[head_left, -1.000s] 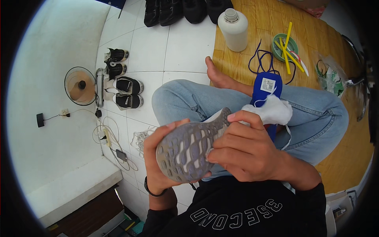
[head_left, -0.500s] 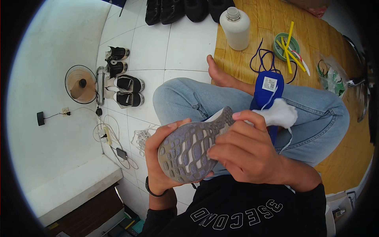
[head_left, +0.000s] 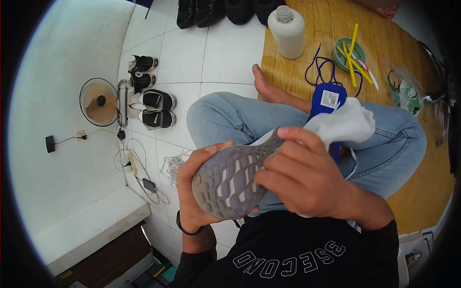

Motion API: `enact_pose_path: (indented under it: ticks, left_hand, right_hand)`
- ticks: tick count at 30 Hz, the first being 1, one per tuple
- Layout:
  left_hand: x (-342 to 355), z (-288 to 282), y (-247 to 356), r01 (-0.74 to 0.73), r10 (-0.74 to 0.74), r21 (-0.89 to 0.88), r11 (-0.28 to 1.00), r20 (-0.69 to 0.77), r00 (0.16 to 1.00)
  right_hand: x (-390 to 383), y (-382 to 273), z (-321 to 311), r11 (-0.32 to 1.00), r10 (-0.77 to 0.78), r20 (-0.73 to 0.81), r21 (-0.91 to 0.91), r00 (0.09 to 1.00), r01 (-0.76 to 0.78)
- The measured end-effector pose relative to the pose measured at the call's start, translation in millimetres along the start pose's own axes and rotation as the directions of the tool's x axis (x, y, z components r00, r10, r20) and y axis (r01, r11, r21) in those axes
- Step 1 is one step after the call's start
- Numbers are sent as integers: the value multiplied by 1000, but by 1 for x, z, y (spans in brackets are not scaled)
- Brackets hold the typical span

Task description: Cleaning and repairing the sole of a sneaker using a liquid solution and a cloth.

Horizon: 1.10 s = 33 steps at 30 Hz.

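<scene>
My left hand is wrapped round the front of a shoe, whose grey, lugged sole faces up. Over the sole's narrower part lies my right hand, fingers bent and closed on a white cloth. The cloth bulges out beyond the knuckles, and some of it hides under the fingers. Its fingertips rest at the sole's edge. Just behind the cloth, across my jeans, lies a flat blue piece with a white label. Dark blue laces trail near it on the wooden-patterned surface.
A white bottle stands beyond my foot. Right of it, a green bowl holds yellow sticks. A plastic bag lies far right. Black-and-white shoes, white laces, cables and a fan are left.
The white cloth has swung up and spread wider beside my right hand. The right hand has shifted slightly along the sole, while the left hand keeps its grip on the shoe.
</scene>
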<state>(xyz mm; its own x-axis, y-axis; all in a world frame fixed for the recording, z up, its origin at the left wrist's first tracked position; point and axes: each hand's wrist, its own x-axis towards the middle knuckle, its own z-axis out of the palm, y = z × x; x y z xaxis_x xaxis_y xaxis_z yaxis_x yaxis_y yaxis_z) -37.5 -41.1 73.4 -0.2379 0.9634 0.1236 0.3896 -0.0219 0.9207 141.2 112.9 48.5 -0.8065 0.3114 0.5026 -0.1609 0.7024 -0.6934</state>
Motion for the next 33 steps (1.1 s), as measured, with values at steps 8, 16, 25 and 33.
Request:
enact_pose_path:
  ticks: [8, 16, 25, 33]
  left_hand:
    - [0, 0, -5, -25, 26, 29, 999, -36, 999]
    - [-11, -6, -14, -2, 13, 139, 990, -78, 997]
    - [-13, -27, -32, -36, 47, 168, 985, -64, 997]
    - [-3, -23, -22, 38, -32, 86, 996, -70, 997]
  right_hand:
    - [5, 6, -9, 986, -83, 64, -136, 994, 91]
    - [1, 30, 1, 984, -7, -86, -176, 996, -8]
    - [-3, 39, 17, 995, 73, -167, -62, 983, -84]
    - [-3, 18, 19, 997, 56, -108, -54, 993, -62]
